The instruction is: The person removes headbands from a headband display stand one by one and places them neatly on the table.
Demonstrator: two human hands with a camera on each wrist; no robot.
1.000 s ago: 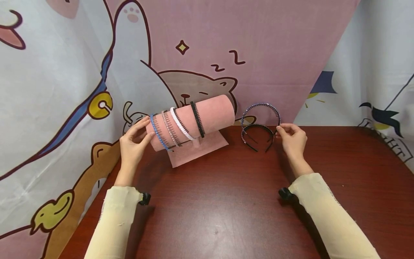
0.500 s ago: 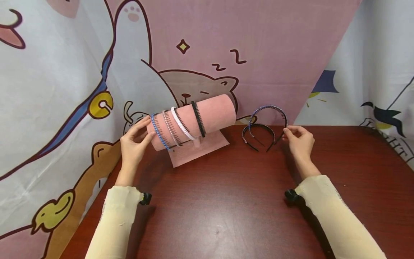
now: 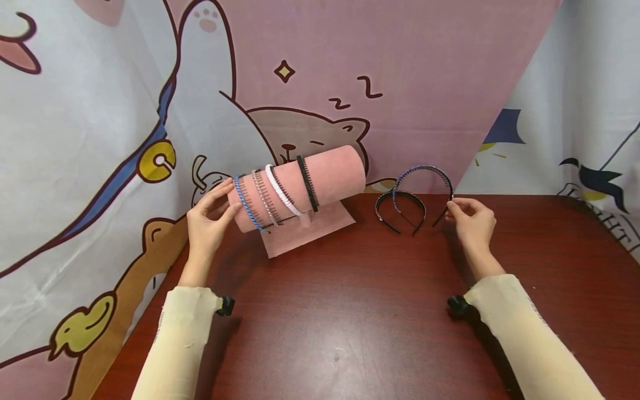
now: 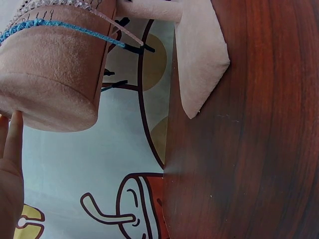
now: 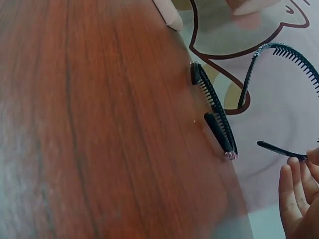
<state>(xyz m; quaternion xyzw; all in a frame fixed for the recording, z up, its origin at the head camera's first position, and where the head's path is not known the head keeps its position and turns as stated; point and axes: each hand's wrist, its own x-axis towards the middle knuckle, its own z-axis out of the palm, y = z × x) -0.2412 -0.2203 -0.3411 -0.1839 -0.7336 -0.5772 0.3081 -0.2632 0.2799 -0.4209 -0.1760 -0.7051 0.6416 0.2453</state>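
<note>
Left hand point(image 3: 206, 222) far left, thumb point(image 3: 229, 215) and fingers point(image 3: 215, 193) parted, right hand point(image 3: 472, 225) far right in a fingertip pinch, both forearms point(image 3: 172, 344) extended from near side.

It is a little nook, with a shiny red-brown table point(image 3: 332, 322) and cartoon cloth point(image 3: 425, 66) hung like walls. In the head view, a sleepy bear point(image 3: 305, 130) is at twelve o'clock, a yellow bell point(image 3: 156, 161) at nine, a dark bird point(image 3: 597, 180) at three. Home or shop, I can't tell.
</note>
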